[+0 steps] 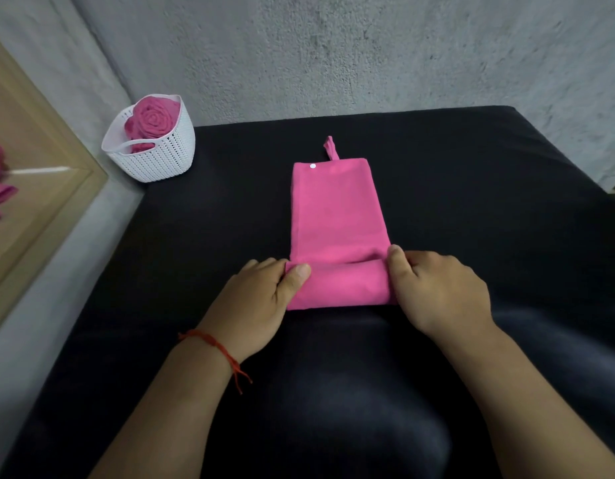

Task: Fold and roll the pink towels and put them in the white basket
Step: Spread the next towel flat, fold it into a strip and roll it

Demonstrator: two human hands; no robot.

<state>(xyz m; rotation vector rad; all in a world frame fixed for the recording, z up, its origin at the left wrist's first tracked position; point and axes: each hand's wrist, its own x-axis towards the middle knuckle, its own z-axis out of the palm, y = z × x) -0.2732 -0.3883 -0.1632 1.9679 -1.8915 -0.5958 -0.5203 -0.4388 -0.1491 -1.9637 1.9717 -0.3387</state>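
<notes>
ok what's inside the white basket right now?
The white basket holds rolled pink towels, one spiral end facing up. How many lie beneath is hidden by that roll and the basket wall.

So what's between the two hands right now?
Head view: the rolled near end of the towel. The left hand grips one end of the roll and the right hand the other. Nothing else lies there.

We see a folded pink towel (335, 216) lying lengthwise on the black padded surface (471, 202), its near end rolled up. The left hand (264, 295) and right hand (440, 292) pinch the roll's ends. Rolled towels (154, 121) sit in the white basket (160, 160), far left.
</notes>
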